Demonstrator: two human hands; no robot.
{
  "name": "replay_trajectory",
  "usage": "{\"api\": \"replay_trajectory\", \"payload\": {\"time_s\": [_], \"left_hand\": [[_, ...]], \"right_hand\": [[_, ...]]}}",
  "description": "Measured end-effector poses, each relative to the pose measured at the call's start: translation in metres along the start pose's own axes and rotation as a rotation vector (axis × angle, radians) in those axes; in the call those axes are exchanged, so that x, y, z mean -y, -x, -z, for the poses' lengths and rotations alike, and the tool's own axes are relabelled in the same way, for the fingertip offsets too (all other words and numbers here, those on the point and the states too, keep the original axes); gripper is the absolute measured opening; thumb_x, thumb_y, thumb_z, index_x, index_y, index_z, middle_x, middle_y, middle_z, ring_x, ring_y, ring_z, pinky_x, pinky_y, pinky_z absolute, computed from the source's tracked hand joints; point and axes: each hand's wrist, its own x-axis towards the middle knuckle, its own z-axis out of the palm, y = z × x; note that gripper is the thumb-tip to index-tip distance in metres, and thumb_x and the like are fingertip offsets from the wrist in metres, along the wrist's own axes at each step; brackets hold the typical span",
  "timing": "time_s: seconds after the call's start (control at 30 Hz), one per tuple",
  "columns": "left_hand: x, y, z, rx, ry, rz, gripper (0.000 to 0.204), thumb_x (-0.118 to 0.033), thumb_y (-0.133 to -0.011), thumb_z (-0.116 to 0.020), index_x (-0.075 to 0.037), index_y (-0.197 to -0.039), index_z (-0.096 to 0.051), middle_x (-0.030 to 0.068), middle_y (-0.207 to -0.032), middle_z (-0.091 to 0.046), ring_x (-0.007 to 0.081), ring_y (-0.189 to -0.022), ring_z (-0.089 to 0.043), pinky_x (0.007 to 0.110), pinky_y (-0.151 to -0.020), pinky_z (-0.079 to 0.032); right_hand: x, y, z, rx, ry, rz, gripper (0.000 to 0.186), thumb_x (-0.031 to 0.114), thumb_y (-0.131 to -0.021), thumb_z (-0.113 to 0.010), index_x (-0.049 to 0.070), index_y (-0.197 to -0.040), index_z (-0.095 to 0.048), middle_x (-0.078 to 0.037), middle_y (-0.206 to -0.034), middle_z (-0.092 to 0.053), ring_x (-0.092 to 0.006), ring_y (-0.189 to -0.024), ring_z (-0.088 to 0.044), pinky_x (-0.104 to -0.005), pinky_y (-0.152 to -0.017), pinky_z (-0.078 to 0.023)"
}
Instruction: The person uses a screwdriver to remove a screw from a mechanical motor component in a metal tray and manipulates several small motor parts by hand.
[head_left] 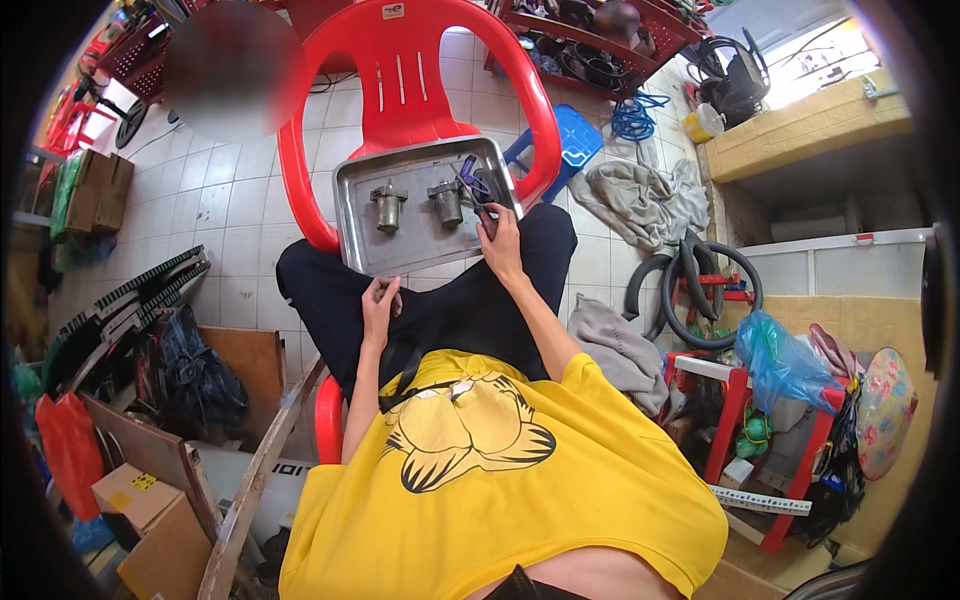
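Observation:
A metal tray [400, 245] rests on the red plastic chair facing me. Two metal cylinders with flanged tops [388, 210] [448, 205] stand on it, beside purple-handled tools [472, 178] at its right. My right hand [500, 235] is at the tray's right side, fingers closed on a dark handle; the tool's exact shape is unclear. My left hand [382, 300] is low on my dark-trousered thigh, just below the tray's near edge, fingers curled in; whatever they may hold is hidden.
A blue stool [575, 135] stands behind the chair [305, 150]. Right are cloths [640, 200], black tyres or tubes [700, 330], a red frame [718, 440] and a yellow ledge [790, 115]. Left are boards [140, 440] and cardboard boxes [95, 190]. Loaded red racks [590, 70] stand behind.

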Motion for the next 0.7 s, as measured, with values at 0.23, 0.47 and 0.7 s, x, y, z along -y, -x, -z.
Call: {"api": "replay_trajectory", "payload": {"time_s": [0.23, 0.47, 0.7], "left_hand": [[0.002, -0.004, -0.007, 0.007, -0.129, 0.023, 0.024, -0.024, -0.1, -0.07, -0.007, -0.087, -0.06, -0.0014, -0.062, -0.056, 0.0066, -0.05, -0.051, 0.023, -0.047, -0.037], [0.004, -0.02, -0.02, -0.052, -0.456, -0.251, 0.029, -0.021, -0.097, -0.074, 0.0, -0.079, -0.066, 0.0016, -0.054, -0.06, 0.0066, -0.042, -0.052, 0.025, -0.04, -0.036], [0.005, -0.015, -0.02, 0.137, 0.032, -0.023, 0.021, -0.022, -0.101, -0.067, -0.002, -0.094, -0.072, 0.0058, -0.08, -0.072, 0.012, -0.069, -0.067, 0.026, -0.063, -0.049]], "right_hand": [[-0.017, 0.005, -0.008, 0.127, 0.134, -0.08, 0.048, 0.009, -0.087, -0.076, 0.0, -0.127, -0.051, -0.024, -0.12, -0.053, -0.0468, -0.106, -0.061, -0.0509, -0.089, -0.052], [-0.008, -0.008, -0.012, 0.299, 0.29, -0.112, 0.056, 0.028, -0.091, -0.075, 0.0, -0.133, -0.051, -0.023, -0.121, -0.055, -0.0439, -0.111, -0.061, -0.0484, -0.09, -0.054], [-0.014, 0.027, -0.001, 0.175, 0.185, -0.009, 0.049, 0.021, -0.092, -0.072, 0.001, -0.135, -0.057, -0.023, -0.121, -0.059, -0.0432, -0.115, -0.058, -0.0475, -0.099, -0.048]]}}
